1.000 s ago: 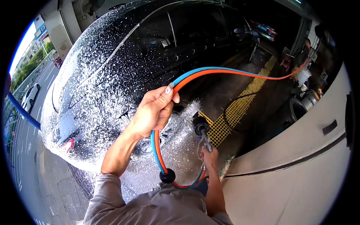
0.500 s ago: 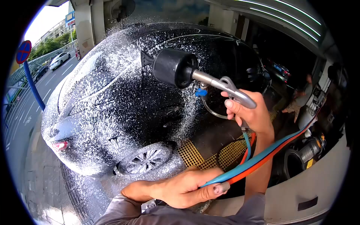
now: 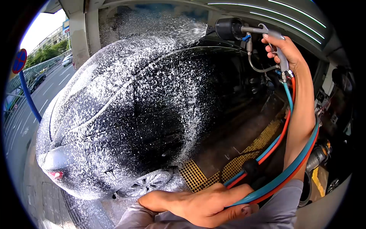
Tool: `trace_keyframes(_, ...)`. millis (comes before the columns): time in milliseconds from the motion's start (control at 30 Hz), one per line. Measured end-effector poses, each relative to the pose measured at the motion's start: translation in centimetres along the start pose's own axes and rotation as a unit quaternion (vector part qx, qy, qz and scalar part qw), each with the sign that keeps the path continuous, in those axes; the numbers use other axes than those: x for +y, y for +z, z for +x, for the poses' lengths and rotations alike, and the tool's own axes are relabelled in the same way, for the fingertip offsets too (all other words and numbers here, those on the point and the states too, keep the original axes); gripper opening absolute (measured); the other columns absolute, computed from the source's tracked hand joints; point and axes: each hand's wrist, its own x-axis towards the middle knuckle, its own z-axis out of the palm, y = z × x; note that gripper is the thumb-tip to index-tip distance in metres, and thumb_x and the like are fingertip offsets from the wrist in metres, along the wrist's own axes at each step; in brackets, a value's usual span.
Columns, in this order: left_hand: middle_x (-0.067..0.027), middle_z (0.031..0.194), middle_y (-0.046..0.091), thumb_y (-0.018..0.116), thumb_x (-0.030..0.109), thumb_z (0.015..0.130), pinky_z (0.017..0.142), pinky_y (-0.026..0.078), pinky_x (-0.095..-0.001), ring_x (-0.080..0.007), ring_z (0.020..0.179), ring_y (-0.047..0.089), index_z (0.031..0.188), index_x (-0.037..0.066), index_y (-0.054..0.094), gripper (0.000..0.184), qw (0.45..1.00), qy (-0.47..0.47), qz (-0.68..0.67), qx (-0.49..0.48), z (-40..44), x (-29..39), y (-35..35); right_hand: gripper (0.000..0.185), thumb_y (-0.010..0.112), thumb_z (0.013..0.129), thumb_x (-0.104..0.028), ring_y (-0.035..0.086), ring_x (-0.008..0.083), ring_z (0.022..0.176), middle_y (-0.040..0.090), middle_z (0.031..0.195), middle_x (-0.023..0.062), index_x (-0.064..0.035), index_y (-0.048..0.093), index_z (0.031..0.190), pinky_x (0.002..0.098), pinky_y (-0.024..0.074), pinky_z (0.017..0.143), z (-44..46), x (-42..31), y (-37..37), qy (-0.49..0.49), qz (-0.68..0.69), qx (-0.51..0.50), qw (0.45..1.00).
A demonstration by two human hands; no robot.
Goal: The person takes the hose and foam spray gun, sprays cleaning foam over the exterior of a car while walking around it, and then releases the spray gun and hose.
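My right hand (image 3: 284, 47), raised at the upper right, is wrapped round a grey spray gun (image 3: 281, 57) with a black cylindrical nozzle (image 3: 228, 29). White foam sprays leftward from its tip over the roof of a black car (image 3: 160, 126). Foam specks coat the car's rear and side. A blue valve and a thin clear tube sit under the gun's barrel. Low in the middle, my left hand (image 3: 213, 204) grips the paired blue and orange hoses (image 3: 282, 181), which loop up at the right. A second stretch of hose runs from the gun's base past a black ball.
A blue pole with a round sign (image 3: 28, 91) stands at the left beside a road with cars. Yellow floor grating (image 3: 194, 175) lies right of the rear wheel (image 3: 146, 183). At the lower right are a metal canister (image 3: 316, 156) and a pale surface. Strip lights hang above.
My right hand has raised the spray gun up and to the right, and foam now shoots over the roof. My left hand has moved slightly right and down, still holding the hoses.
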Motion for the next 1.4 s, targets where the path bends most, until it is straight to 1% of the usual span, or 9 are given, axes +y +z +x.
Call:
trace_keyframes(67, -0.0088, 0.081, 0.064, 0.052, 0.018, 0.101, 0.057, 0.049, -0.0302, -0.0203, 0.061, 0.063, 0.114, -0.005, 0.053, 0.026, 0.997, -0.070, -0.026, -0.023, 1.2, -1.9, -0.1, 0.031, 0.071, 0.088, -0.030, 0.059, 0.0065, 0.054, 0.062, 0.068, 0.0011, -0.0012, 0.065, 0.097, 0.0174, 0.0409, 0.039, 1.1, 2.5, -1.9, 0.024, 0.007, 0.030, 0.999)
trace_keyframes(200, -0.0087, 0.081, 0.064, 0.052, 0.020, 0.102, 0.057, 0.050, -0.0301, -0.0211, 0.062, 0.064, 0.115, -0.005, 0.052, 0.028, 0.996, -0.055, -0.033, -0.062, 3.8, -4.6, 0.0, 0.026, 0.071, 0.088, -0.026, 0.059, 0.0090, 0.050, 0.061, 0.068, 0.0022, -0.0015, 0.063, 0.093, 0.0198, 0.0401, 0.037, 2.6, 9.8, -6.8, 0.080, -0.018, 0.076, 0.994)
trace_keyframes(300, -0.0082, 0.080, 0.063, 0.051, 0.022, 0.102, 0.058, 0.050, -0.0310, -0.0225, 0.062, 0.064, 0.116, -0.004, 0.052, 0.030, 0.991, -0.125, -0.016, -0.045, 5.6, -8.4, 1.4, 0.021, 0.070, 0.088, -0.023, 0.055, 0.0110, 0.047, 0.059, 0.067, 0.0021, -0.0031, 0.062, 0.090, 0.0232, 0.0377, 0.037, 4.5, 17.5, -11.0, 0.135, -0.033, 0.111, 0.984)
trace_keyframes(533, -0.0099, 0.075, 0.064, 0.052, 0.019, 0.102, 0.057, 0.050, -0.0328, -0.0245, 0.061, 0.064, 0.109, -0.003, 0.055, 0.023, 0.989, -0.144, 0.011, -0.028, 13.9, -15.8, 4.7, 0.016, 0.069, 0.087, -0.016, 0.058, 0.0146, 0.051, 0.064, 0.069, 0.0056, -0.0005, 0.069, 0.090, 0.0276, 0.0439, 0.041, 6.5, 34.9, -21.0, 0.210, -0.004, 0.198, 0.957)
trace_keyframes(833, -0.0110, 0.063, 0.057, 0.050, 0.022, 0.103, 0.049, 0.045, -0.0369, -0.0284, 0.050, 0.059, 0.108, 0.002, 0.054, 0.021, 0.992, -0.114, 0.022, 0.039, 23.0, -24.1, 8.2, 0.024, 0.070, 0.086, -0.021, 0.063, 0.0147, 0.051, 0.066, 0.066, 0.0059, 0.0012, 0.067, 0.075, 0.0307, 0.0511, 0.043, 6.4, 50.8, -29.3, 0.272, -0.133, 0.299, 0.905)
trace_keyframes(1067, -0.0099, 0.060, 0.051, 0.056, 0.020, 0.101, 0.046, 0.040, -0.0346, -0.0232, 0.046, 0.052, 0.106, 0.001, 0.058, 0.020, 0.990, -0.109, -0.019, 0.081, 24.4, -27.3, 11.3, 0.022, 0.067, 0.087, -0.018, 0.058, 0.0126, 0.046, 0.061, 0.059, 0.0047, -0.0022, 0.064, 0.073, 0.0291, 0.0456, 0.039, -1.7, 61.5, -24.4, 0.315, -0.134, 0.194, 0.919)
trace_keyframes(1200, -0.0113, 0.058, 0.048, 0.058, 0.024, 0.100, 0.045, 0.036, -0.0384, -0.0271, 0.046, 0.050, 0.096, 0.002, 0.056, 0.023, 0.987, -0.146, -0.021, 0.057, 24.0, -27.1, 12.5, 0.010, 0.066, 0.090, -0.013, 0.054, 0.0084, 0.047, 0.060, 0.066, 0.0001, -0.0030, 0.066, 0.090, 0.0264, 0.0401, 0.037, -9.8, 62.6, -16.1, 0.299, -0.009, 0.112, 0.947)
trace_keyframes(1333, -0.0125, 0.054, 0.047, 0.057, 0.027, 0.100, 0.044, 0.035, -0.0405, -0.0313, 0.044, 0.049, 0.092, 0.002, 0.051, 0.027, 0.985, -0.153, -0.005, 0.075, 22.8, -28.2, 14.5, 0.013, 0.068, 0.090, -0.015, 0.055, 0.0084, 0.054, 0.060, 0.062, 0.0016, -0.0019, 0.069, 0.089, 0.0277, 0.0419, 0.050, -18.6, 53.0, -7.4, 0.295, 0.028, 0.009, 0.955)
trace_keyframes(1400, -0.0160, 0.054, 0.049, 0.053, 0.031, 0.102, 0.044, 0.036, -0.0418, -0.0351, 0.047, 0.051, 0.092, 0.001, 0.049, 0.032, 0.979, -0.200, 0.002, 0.020, 21.7, -28.6, 15.6, 0.015, 0.069, 0.089, -0.014, 0.052, 0.0103, 0.053, 0.058, 0.061, 0.0038, 0.0004, 0.068, 0.094, 0.0300, 0.0431, 0.050, -22.6, 51.7, -2.9, 0.169, 0.045, -0.030, 0.984)
